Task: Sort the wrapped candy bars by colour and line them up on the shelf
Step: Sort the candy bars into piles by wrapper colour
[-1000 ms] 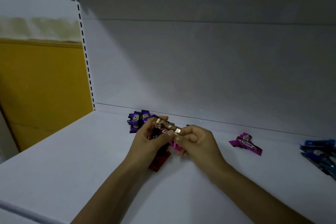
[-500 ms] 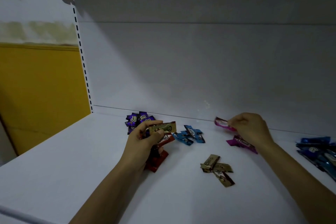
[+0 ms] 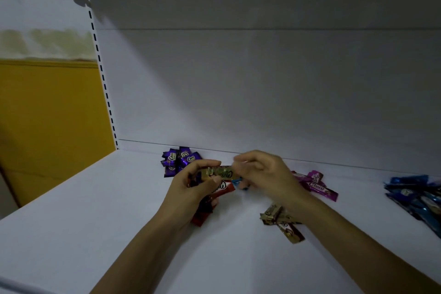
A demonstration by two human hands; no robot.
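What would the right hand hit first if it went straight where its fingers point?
Most likely the gold candy bar held in the left hand: the right hand points left at its end and may be touching it, though depth is unclear.

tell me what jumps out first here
Both hands meet mid-shelf: the left hand grips a gold bar with the right hand at its other end. Around them lie colour piles on the white shelf: purple bars at the back, pink bars and blue bars to the right.

Dim white back panel [image 3: 262, 90], slotted upright [image 3: 105, 93], yellow wall [image 3: 47, 114] leftward
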